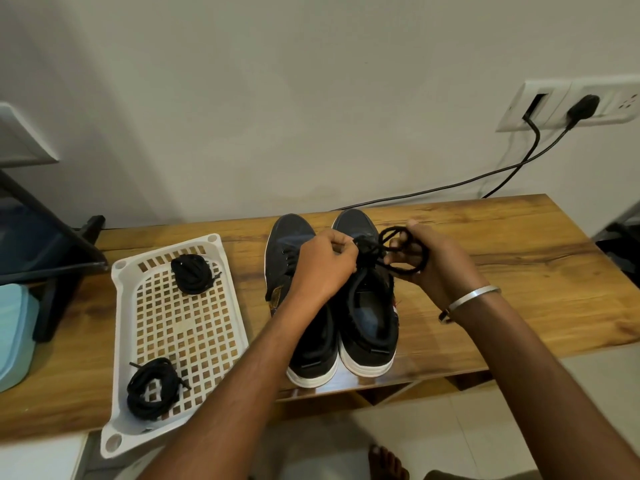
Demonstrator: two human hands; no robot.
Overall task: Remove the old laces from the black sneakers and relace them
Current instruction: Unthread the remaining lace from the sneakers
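Two black sneakers with white soles stand side by side on the wooden table (519,271), toes toward the wall: the left sneaker (298,323) and the right sneaker (367,313). My left hand (322,265) pinches a black lace (372,252) above the right sneaker's eyelets. My right hand (426,258) holds the same lace, which loops around its fingers. The left sneaker's eyelets look bare.
A white perforated tray (194,327) lies left of the sneakers, overhanging the table's front edge, with two black lace bundles, one far (194,273) and one near (152,388). A dark stand (52,244) and a light blue container (14,334) sit far left. Black cables (502,171) run from wall sockets.
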